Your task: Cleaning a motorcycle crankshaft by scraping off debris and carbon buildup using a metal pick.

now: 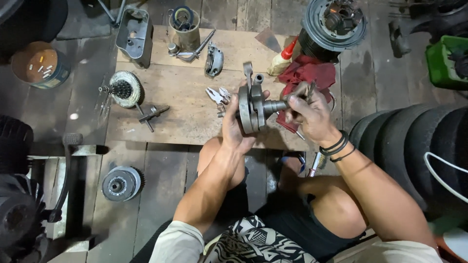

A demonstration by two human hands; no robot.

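My left hand [235, 127] grips a steel crankshaft [253, 108] by its round webs, holding it above the wooden board [185, 117]. Its connecting rod [248, 73] sticks up and away from me. My right hand [311, 116] is closed around the end of the crankshaft's shaft [279, 105] on the right side, with a small metal piece pinched in the fingers. Pliers [218, 95] lie on the board just left of the crankshaft. A red rag [308, 73] lies behind my right hand.
On the board are a toothed gear assembly [123, 89], a small shaft piece [152, 114], a metal cover [134, 34], a can of parts [184, 25] and a squeeze bottle [282, 59]. A clutch drum [120, 183] sits on the floor left; tyres [414, 146] stand right.
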